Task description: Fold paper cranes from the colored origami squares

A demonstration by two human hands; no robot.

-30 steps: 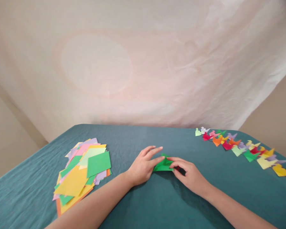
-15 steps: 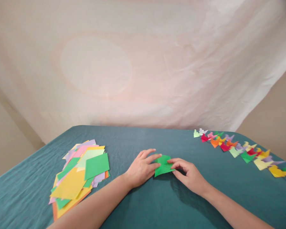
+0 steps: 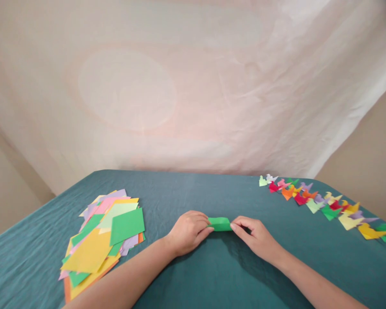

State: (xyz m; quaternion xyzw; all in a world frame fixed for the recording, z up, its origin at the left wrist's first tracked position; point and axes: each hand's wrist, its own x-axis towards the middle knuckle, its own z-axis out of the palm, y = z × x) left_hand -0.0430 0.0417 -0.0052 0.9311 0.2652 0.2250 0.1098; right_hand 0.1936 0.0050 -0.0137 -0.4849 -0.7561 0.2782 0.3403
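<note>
A green piece of paper (image 3: 220, 223), folded into a narrow strip, lies on the teal cloth near the table's middle. My left hand (image 3: 188, 232) pinches its left end, fingers curled in. My right hand (image 3: 256, 238) pinches its right end with fingertips pressed together. Both forearms reach in from the bottom edge.
A loose pile of coloured paper squares (image 3: 101, 231) sits at the left. A row of several small folded paper figures (image 3: 321, 204) runs along the right side. The teal table cloth (image 3: 218, 274) covers the table. A pale draped sheet (image 3: 193, 86) hangs behind.
The green paper went from a wider, flatter shape to a narrow strip. My left fingers have curled from spread to a pinch. Both hands now hold its ends.
</note>
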